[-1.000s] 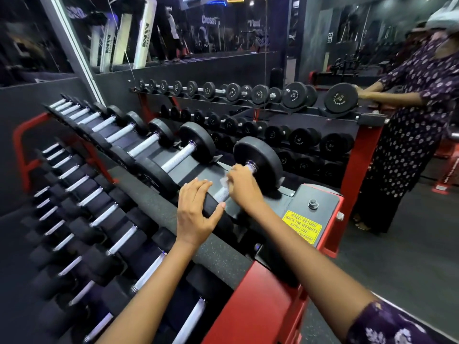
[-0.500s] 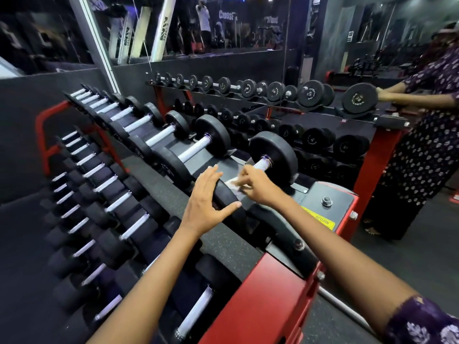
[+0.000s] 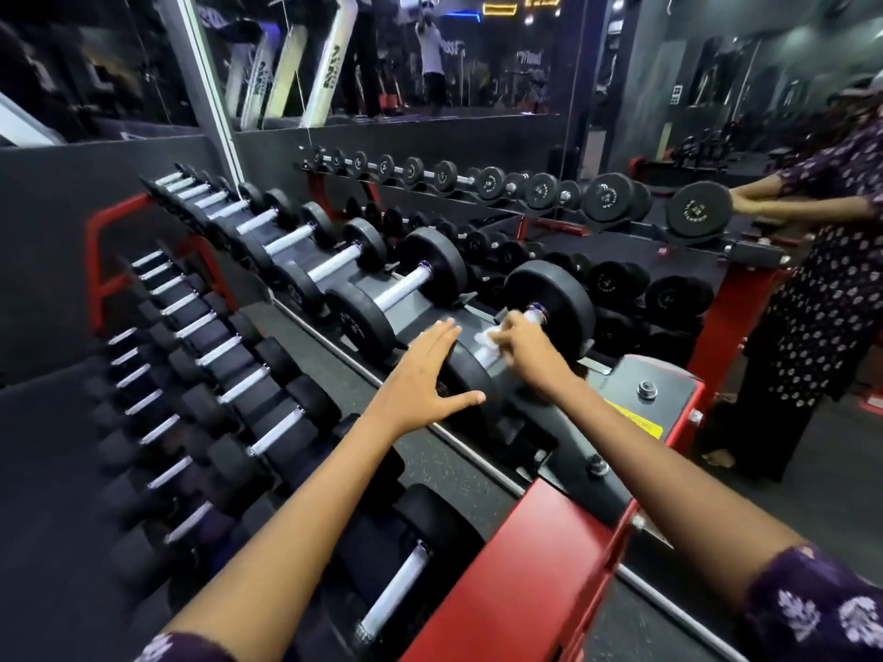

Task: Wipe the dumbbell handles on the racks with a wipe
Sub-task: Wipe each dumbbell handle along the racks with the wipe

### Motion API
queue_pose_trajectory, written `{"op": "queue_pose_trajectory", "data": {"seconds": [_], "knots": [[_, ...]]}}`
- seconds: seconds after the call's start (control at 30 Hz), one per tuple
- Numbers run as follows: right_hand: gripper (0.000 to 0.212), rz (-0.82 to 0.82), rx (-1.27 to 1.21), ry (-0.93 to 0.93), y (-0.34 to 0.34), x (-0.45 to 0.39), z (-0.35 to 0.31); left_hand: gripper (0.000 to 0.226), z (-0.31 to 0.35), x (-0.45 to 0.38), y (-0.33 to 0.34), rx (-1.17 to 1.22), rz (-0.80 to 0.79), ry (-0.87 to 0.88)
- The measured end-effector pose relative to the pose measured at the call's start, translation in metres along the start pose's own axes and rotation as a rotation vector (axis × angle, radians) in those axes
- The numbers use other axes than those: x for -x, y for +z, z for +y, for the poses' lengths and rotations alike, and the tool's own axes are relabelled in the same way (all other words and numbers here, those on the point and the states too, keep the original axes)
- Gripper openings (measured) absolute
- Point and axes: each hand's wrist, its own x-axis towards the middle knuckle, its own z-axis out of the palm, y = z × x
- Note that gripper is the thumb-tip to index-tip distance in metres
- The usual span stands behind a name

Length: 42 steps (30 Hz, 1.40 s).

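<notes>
Your right hand (image 3: 528,348) has slid the wipe (image 3: 488,337) back down the handle.
It pinches the wipe against the nearest top-rack dumbbell (image 3: 549,303); your left hand (image 3: 420,379) rests flat, fingers spread, on its near weight.

dumbbells (image 3: 406,289) on rack (image 3: 540,566), mirror (image 3: 382,54) apparently behind
</notes>
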Motion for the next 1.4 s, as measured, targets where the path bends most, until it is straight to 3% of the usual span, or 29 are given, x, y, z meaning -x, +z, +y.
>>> {"op": "queue_pose_trajectory", "data": {"seconds": [0.07, 0.2, 0.33, 0.43, 0.7, 0.87, 0.93, 1.0, 1.07, 1.23, 1.33, 1.4], "knots": [[0.019, -0.077, 0.003, -0.063, 0.004, 0.004, -0.006, 0.096, 0.001, 0.001, -0.004, 0.005, -0.043, -0.009], [0.024, 0.088, 0.033, 0.247, -0.012, -0.007, 0.003, 0.092, 0.003, -0.004, -0.014, 0.046, -0.128, -0.047], [0.023, -0.077, 0.036, 0.166, -0.005, 0.008, -0.036, 0.094, -0.002, -0.014, -0.029, -0.019, -0.316, -0.027], [0.029, -0.049, -0.024, 0.255, -0.008, 0.011, -0.051, 0.097, -0.002, -0.018, -0.037, -0.072, -0.408, -0.004], [0.023, -0.001, -0.116, 0.499, -0.012, 0.012, -0.064, 0.112, -0.001, -0.008, -0.039, -0.242, -0.458, 0.041], [0.023, 0.206, -0.157, 0.605, -0.009, -0.01, -0.047, 0.114, -0.014, -0.006, -0.034, -0.207, -0.436, 0.081], [0.022, 0.177, -0.154, 0.585, -0.006, -0.013, -0.046, 0.111, -0.02, -0.007, -0.034, -0.182, -0.439, 0.084], [0.022, 0.071, -0.14, 0.534, -0.007, -0.011, -0.05, 0.102, -0.022, -0.008, -0.036, -0.121, -0.42, 0.093], [0.019, 0.065, -0.222, 0.545, -0.015, -0.01, -0.054, 0.089, -0.021, -0.015, -0.043, 0.0, -0.383, 0.081], [0.011, 0.34, -0.692, 0.512, -0.031, -0.017, -0.093, 0.065, -0.023, -0.027, -0.062, 0.391, -0.292, -0.121], [0.018, 0.297, -0.988, 0.43, -0.033, -0.025, -0.135, 0.059, -0.029, -0.033, -0.081, 0.606, -0.145, -0.255], [0.011, 0.218, -1.082, 0.392, -0.03, -0.03, -0.161, 0.052, -0.037, -0.033, -0.097, 0.785, -0.053, -0.354]]}}
